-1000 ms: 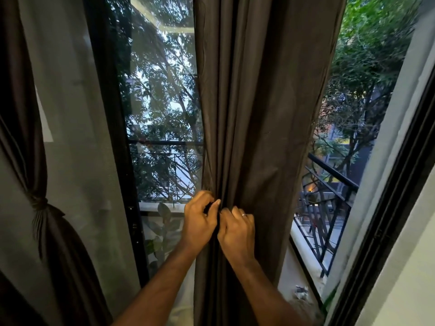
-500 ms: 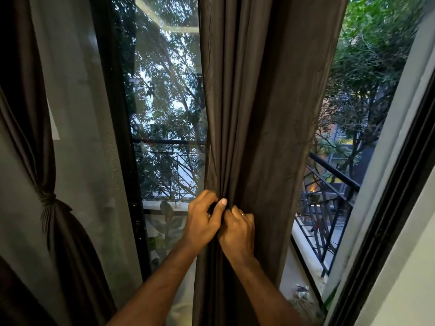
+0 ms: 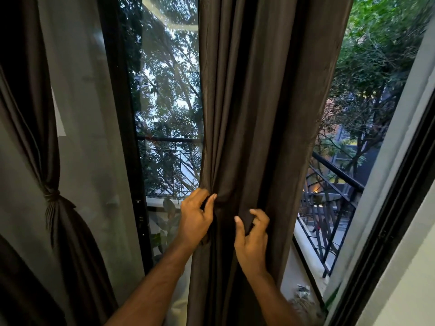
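I'm bunching the brown curtain (image 3: 254, 114): left hand (image 3: 195, 220) pinches its pleats, right hand (image 3: 253, 238) curls round a fold. Next, I'd gather the slack beyond my right fingers.

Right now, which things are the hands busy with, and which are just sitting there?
In the job:
- middle curtain, bunched in folds
- left hand, gripping its folds
- right hand, pinching a fold lower down

Just there:
- tied curtain on the left
- sheer curtain
- balcony railing
- trees outside
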`<state>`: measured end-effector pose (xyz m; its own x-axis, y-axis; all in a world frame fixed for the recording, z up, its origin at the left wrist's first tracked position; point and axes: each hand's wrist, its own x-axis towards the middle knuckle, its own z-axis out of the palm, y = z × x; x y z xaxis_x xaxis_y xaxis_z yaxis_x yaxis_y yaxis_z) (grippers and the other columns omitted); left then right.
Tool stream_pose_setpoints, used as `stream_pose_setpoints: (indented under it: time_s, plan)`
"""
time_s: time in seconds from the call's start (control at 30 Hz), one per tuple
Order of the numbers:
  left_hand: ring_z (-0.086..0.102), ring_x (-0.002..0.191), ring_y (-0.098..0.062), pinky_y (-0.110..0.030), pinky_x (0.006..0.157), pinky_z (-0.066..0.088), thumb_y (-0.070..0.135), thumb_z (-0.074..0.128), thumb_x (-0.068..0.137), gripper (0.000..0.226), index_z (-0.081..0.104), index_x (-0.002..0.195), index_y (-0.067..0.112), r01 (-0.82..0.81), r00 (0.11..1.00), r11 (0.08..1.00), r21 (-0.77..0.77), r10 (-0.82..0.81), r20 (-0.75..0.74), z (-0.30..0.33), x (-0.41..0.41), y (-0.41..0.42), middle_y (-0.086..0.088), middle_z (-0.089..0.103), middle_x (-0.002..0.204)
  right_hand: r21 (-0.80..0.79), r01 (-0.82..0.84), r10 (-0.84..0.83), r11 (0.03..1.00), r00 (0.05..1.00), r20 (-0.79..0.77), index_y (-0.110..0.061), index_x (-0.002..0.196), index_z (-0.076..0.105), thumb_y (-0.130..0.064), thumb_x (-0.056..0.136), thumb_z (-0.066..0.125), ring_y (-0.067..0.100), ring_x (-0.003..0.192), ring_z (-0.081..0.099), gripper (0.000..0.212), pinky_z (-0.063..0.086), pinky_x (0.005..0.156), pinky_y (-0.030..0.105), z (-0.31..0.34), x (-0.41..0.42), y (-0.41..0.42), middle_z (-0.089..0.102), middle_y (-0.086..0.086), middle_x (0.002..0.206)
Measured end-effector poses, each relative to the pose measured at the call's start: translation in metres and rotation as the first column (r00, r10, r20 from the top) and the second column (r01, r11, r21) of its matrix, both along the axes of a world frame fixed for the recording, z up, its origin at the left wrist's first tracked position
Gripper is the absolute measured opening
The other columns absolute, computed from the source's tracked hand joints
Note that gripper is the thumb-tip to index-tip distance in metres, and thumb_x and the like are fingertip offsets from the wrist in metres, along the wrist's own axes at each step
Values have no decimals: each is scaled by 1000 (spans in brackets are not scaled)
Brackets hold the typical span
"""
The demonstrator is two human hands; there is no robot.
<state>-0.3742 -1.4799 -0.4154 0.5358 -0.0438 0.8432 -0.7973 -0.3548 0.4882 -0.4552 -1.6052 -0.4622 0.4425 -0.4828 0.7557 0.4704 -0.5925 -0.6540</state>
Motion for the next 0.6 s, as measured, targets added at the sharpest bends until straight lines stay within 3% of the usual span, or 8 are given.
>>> stream_pose_setpoints:
  time_s: [0.1, 0.17, 0.23, 0.33, 0.43, 0.6]
  plan:
    - [33, 59, -5, -14, 57, 26, 10, 64, 92, 35, 44, 64, 12, -33, 999, 999, 6, 33, -17, 1, 5, 8, 4, 39, 64, 157, 9, -8, 987, 1000, -8, -28, 132, 40, -6, 91, 69, 0, 96, 66, 55, 47, 80, 4, -1, -3, -1, 67, -6, 102]
    - [33, 59, -7, -20, 57, 26, 11, 64, 92, 36, 43, 64, 12, -33, 999, 999, 24, 34, -6, 1, 5, 7, 4, 39, 63, 39, -21, 22, 999, 999, -28, -26, 135, 41, -14, 94, 67, -1, 99, 67, 50, 51, 83, 10, -3, -1, 5, 70, -3, 107]
    - [34, 59, -8, -24, 57, 28, 11, 64, 92, 36, 43, 63, 10, -22, 1000, 999, 35, 21, 3, 1, 2, 2, 4, 39, 64, -134, 16, -23, 991, 999, -45, -21, 132, 49, -28, 98, 60, 11, 98, 70, 36, 57, 83, 24, -9, 5, 8, 72, 3, 111]
    - [37, 61, -8, -24, 57, 31, 12, 65, 92, 33, 46, 65, 9, 11, 1000, 999, 31, -11, 2, -1, -3, -2, 4, 41, 67, -181, 122, -133, 976, 990, -52, -19, 112, 53, -32, 97, 55, 26, 78, 69, 20, 57, 64, 38, -10, 14, 11, 70, 6, 92]
    - [44, 63, -11, -25, 57, 37, 13, 65, 93, 29, 51, 66, 9, 32, 999, 999, 38, -32, -6, 0, -5, -1, 1, 46, 73, -334, 185, -220, 924, 973, -71, -21, 96, 49, -24, 94, 57, 29, 65, 62, 9, 51, 56, 38, -8, 22, 17, 61, 2, 81]
    - [40, 63, -1, -16, 60, 31, 15, 63, 94, 37, 40, 69, 29, 93, 996, 995, 41, -92, -18, 1, -5, 1, 11, 38, 72, -450, 212, -272, 867, 960, -72, -20, 97, 53, -20, 84, 51, 28, 62, 58, 14, 46, 55, 36, -6, 31, 24, 62, 2, 78]
